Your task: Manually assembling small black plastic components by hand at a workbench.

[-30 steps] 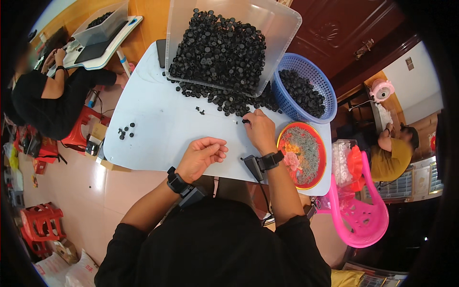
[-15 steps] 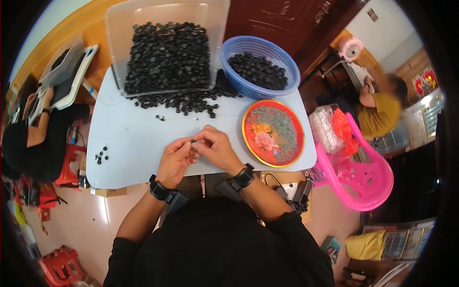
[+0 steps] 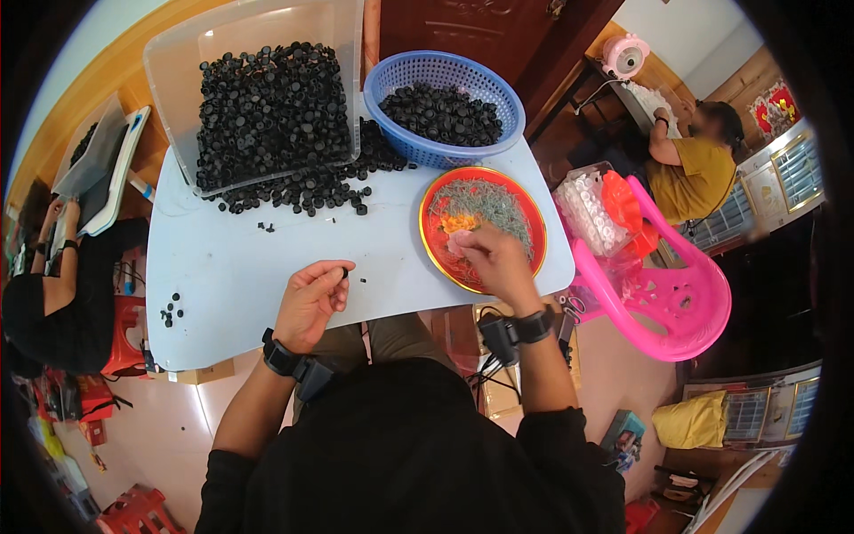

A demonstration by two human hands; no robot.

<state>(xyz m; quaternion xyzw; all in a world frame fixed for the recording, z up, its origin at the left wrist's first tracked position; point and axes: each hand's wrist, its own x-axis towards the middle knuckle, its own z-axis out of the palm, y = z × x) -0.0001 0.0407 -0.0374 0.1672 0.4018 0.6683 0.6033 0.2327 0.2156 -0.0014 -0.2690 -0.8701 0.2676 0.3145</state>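
Note:
Above the near part of the pale blue table (image 3: 240, 294), my left hand (image 3: 307, 304) pinches a small round black cap (image 3: 344, 272) between thumb and fingertip. My right hand (image 3: 500, 265) reaches over the red flowered tray (image 3: 427, 233) with its fingertips drawn together. Whatever those fingertips hold, if anything, is too small to make out. Thin grey metal pieces (image 3: 507, 203), perhaps pins or screws, lie heaped in the tray. A tiny black bit (image 3: 363, 280) rests on the table beside my left hand.
A clear bin (image 3: 167, 98) of black caps leans at the back, spilling some onto the table. Beside it stands a blue basket (image 3: 400, 138) of black parts. Several caps (image 3: 171, 311) lie at left. A pink chair (image 3: 663, 334) stands right; two people work nearby.
My hands were together before me; now the right has moved right to the tray, while the left stays near the front with the cap. The whole view has shifted slightly.

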